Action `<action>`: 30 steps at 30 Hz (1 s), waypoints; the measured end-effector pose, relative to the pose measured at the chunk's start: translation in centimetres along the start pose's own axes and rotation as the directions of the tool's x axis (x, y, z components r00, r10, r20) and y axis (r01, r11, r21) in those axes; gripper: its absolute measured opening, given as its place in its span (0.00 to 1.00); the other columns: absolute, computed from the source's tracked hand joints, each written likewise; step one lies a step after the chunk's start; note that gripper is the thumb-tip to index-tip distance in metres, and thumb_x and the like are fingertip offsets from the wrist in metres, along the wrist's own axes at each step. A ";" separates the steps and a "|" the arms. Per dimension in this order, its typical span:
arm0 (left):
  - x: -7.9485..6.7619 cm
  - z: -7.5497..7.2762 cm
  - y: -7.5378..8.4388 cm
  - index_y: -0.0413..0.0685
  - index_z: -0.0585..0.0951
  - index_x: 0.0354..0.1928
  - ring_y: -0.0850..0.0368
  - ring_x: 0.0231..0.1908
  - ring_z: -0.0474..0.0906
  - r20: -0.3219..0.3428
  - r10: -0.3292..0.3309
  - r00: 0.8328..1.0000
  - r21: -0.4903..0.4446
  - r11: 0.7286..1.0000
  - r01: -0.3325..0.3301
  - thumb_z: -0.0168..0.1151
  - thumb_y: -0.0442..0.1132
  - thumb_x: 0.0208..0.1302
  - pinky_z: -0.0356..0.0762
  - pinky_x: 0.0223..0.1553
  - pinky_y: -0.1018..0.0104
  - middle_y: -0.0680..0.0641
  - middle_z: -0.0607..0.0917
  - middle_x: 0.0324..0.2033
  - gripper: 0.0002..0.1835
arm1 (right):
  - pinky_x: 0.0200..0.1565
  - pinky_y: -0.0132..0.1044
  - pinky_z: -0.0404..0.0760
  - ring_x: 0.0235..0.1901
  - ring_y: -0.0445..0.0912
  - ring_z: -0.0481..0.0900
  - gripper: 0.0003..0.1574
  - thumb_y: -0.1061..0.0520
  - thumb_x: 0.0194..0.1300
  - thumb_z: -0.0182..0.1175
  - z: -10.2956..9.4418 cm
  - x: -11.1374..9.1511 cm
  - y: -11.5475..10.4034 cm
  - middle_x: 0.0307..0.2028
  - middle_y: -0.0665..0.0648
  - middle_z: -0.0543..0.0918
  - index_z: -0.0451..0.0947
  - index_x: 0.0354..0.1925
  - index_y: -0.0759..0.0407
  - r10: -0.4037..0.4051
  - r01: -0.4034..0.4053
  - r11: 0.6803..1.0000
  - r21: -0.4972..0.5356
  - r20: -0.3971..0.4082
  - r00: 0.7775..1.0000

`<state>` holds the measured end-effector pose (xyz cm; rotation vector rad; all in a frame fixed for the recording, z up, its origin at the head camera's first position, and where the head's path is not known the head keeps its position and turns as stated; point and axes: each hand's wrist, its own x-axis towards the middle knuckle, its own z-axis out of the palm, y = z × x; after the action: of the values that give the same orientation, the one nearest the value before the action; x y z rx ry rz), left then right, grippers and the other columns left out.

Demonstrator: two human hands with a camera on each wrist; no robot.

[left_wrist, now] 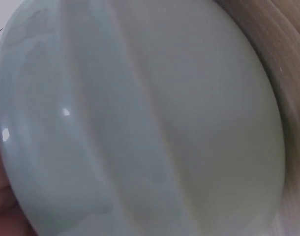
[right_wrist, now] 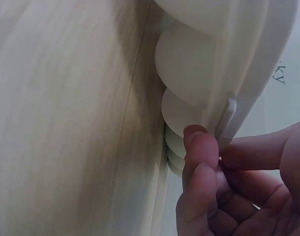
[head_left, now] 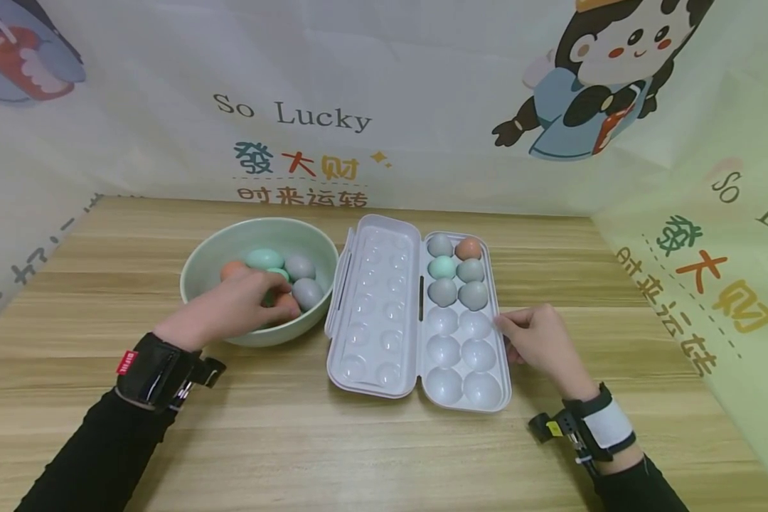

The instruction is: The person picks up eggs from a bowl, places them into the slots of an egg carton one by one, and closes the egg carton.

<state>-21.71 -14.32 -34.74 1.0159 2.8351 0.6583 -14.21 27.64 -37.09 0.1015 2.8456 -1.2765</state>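
A brown egg [head_left: 286, 306] lies in the near right part of the pale green bowl [head_left: 195, 267], between the thumb and bent fingers of the left hand [head_left: 240, 302], which curl round it; part of its surface is hidden by them. Just right of it and slightly farther is a grey egg [head_left: 307, 293], with another grey egg [head_left: 299, 267] beyond. Two green eggs, one [head_left: 264, 259] farther off and one [head_left: 278, 272] partly covered by the fingers, lie toward the far side, and a second brown egg [head_left: 232, 269] shows at the left, beyond the hand.

Right of the bowl stands a white egg carton [head_left: 427, 387], its lid [head_left: 377, 313] folded open to the left. Six eggs sit in its three far rows: four grey, one brown [head_left: 468, 249], one green [head_left: 441, 267]. The right hand [head_left: 540, 338] pinches the carton's right edge between thumb and fingers, near a small tab [right_wrist: 226, 118]. All rests on a wood-grain tabletop [head_left: 371, 462].
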 end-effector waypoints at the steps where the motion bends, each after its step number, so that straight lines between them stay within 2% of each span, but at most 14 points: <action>1: 0.0 0.0 0.0 0.43 0.83 0.37 0.60 0.28 0.73 -0.005 0.001 1.000 0.012 1.000 -0.001 0.65 0.40 0.65 0.71 0.38 0.61 0.54 0.79 0.26 0.07 | 0.20 0.36 0.78 0.17 0.47 0.78 0.14 0.63 0.69 0.58 0.0 0.0 0.0 0.20 0.58 0.82 0.83 0.45 0.74 0.001 -0.001 1.000 0.001 -0.002 1.000; 6: 0.0 -0.2 0.1 0.44 0.83 0.36 0.57 0.30 0.73 -0.016 0.001 1.000 0.036 0.999 -0.001 0.67 0.40 0.63 0.71 0.39 0.60 0.53 0.78 0.27 0.07 | 0.20 0.37 0.78 0.17 0.47 0.78 0.14 0.63 0.69 0.58 0.0 -0.1 -0.1 0.20 0.58 0.82 0.83 0.44 0.74 -0.001 0.001 1.000 0.006 -0.002 1.000; 13: -0.2 -0.3 0.4 0.39 0.84 0.42 0.51 0.38 0.73 -0.016 -0.038 0.999 0.061 0.997 0.039 0.69 0.42 0.60 0.72 0.44 0.54 0.47 0.80 0.35 0.13 | 0.21 0.37 0.79 0.17 0.47 0.79 0.14 0.63 0.69 0.58 -0.1 -0.2 -0.2 0.21 0.58 0.83 0.83 0.45 0.75 0.002 -0.002 1.000 0.011 0.003 1.000; 30: 0.0 -0.2 0.3 0.45 0.81 0.34 0.55 0.30 0.73 -0.059 -0.042 0.997 0.081 0.996 0.047 0.72 0.41 0.55 0.71 0.38 0.56 0.52 0.79 0.27 0.10 | 0.21 0.37 0.79 0.17 0.46 0.78 0.15 0.62 0.69 0.58 0.0 -0.2 -0.4 0.21 0.58 0.82 0.83 0.45 0.75 0.009 -0.009 1.000 0.003 0.011 1.000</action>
<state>-21.61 -14.18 -34.47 0.9570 2.9479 0.5798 -13.99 27.40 -36.80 0.1076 2.8306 -1.2759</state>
